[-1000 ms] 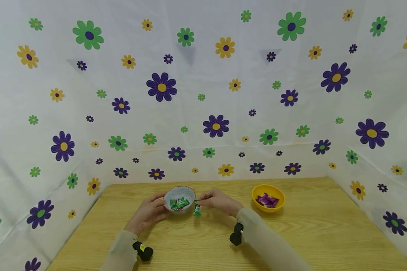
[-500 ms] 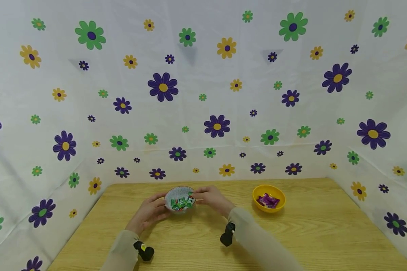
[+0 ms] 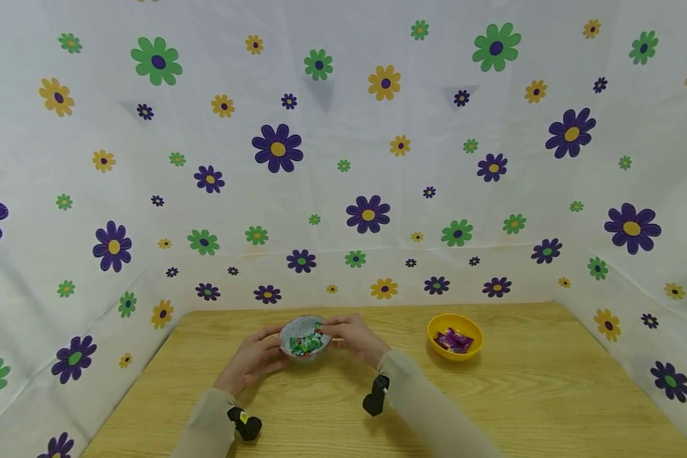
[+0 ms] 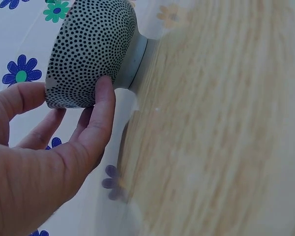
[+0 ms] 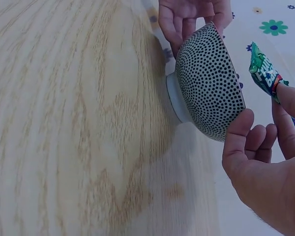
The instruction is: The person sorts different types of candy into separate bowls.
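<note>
A small bowl (image 4: 88, 59) with dark dots outside stands on the table, several green-wrapped candies (image 3: 305, 345) inside it. My left hand (image 3: 256, 357) holds the bowl at its left side, fingers and thumb curled against the wall and rim in the left wrist view. At the opposite rim, my right hand (image 3: 356, 338) pinches one green candy (image 5: 264, 71) between its fingertips, above the bowl's opening. Another digit of that hand touches the bowl's outer wall in the right wrist view. The inside of the bowl is hidden from both wrist cameras.
A yellow bowl (image 3: 478, 346) with several purple-wrapped candies (image 3: 455, 341) stands on the right of the wooden table (image 3: 549, 381). A white sheet (image 3: 320, 184) with printed flowers hangs behind the table and along its sides.
My right hand has moved left and slightly up, bringing the pinched candy from beside the patterned bowl to above its opening. The left hand keeps its hold on the bowl.
</note>
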The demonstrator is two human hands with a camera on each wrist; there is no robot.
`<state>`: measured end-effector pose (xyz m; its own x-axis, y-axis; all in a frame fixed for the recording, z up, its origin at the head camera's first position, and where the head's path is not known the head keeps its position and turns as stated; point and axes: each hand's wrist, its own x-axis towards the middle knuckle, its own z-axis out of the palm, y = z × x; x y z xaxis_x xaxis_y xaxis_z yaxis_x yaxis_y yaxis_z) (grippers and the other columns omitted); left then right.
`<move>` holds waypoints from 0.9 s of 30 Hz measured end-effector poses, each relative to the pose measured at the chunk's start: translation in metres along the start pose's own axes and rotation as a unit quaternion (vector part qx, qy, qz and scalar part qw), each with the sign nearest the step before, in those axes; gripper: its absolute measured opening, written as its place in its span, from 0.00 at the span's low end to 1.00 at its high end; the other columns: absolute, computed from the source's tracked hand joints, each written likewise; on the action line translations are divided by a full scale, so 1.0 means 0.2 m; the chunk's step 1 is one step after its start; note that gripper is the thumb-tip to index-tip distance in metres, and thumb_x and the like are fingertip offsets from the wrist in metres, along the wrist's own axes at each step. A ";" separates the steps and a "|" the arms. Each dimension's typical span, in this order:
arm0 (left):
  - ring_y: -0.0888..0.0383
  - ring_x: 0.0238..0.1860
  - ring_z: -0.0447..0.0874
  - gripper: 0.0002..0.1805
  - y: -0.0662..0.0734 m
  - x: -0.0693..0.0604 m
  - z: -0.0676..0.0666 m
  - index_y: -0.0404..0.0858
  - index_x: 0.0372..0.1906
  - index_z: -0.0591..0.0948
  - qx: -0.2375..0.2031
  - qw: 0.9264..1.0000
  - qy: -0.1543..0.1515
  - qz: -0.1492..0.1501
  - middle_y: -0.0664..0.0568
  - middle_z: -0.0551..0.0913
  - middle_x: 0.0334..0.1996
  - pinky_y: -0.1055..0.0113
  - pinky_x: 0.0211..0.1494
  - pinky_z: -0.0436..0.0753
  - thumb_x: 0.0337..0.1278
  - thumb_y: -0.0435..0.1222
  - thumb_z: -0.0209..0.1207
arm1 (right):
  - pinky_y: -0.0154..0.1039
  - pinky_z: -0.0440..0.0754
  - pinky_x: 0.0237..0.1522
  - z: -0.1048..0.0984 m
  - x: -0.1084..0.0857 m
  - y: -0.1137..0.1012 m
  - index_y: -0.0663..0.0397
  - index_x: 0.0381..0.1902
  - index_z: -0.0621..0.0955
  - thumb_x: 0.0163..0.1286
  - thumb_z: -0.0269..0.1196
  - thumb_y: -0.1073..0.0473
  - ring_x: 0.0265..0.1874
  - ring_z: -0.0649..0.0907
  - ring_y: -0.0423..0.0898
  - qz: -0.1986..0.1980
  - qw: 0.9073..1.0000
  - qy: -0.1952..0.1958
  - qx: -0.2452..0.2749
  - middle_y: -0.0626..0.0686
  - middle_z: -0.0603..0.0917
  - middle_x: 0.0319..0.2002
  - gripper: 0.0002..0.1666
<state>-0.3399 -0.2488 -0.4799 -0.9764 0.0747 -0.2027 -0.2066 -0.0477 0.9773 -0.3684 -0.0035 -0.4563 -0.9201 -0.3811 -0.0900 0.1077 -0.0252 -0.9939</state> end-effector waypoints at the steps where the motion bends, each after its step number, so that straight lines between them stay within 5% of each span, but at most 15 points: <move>1: 0.53 0.48 0.82 0.27 0.00 0.00 0.00 0.37 0.71 0.64 0.001 1.000 0.000 0.000 0.38 0.75 0.58 0.57 0.50 0.84 0.70 0.33 0.52 | 0.45 0.80 0.49 0.00 0.00 0.00 0.65 0.45 0.83 0.69 0.62 0.61 0.36 0.79 0.45 0.002 1.000 0.001 0.004 0.50 0.82 0.38 0.12; 11: 0.53 0.48 0.82 0.27 0.00 0.02 -0.01 0.38 0.72 0.64 -0.004 1.000 -0.003 0.004 0.38 0.75 0.58 0.56 0.51 0.84 0.70 0.33 0.52 | 0.36 0.79 0.36 0.01 0.02 0.03 0.64 0.44 0.84 0.68 0.64 0.60 0.32 0.78 0.43 0.014 1.000 0.021 -0.010 0.50 0.83 0.36 0.12; 27: 0.53 0.47 0.83 0.26 -0.01 0.05 0.01 0.38 0.69 0.67 -0.006 1.000 0.010 -0.001 0.39 0.76 0.56 0.56 0.50 0.84 0.68 0.33 0.53 | 0.40 0.82 0.44 -0.03 -0.01 0.03 0.62 0.54 0.83 0.70 0.62 0.60 0.38 0.79 0.43 0.022 0.999 0.033 -0.018 0.55 0.82 0.51 0.17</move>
<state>-0.3486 -0.2470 -0.4843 -0.9770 0.0558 -0.2060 -0.2092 -0.0600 0.9760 -0.3689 0.0033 -0.4630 -0.9376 -0.3199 -0.1362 0.1357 0.0241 -0.9905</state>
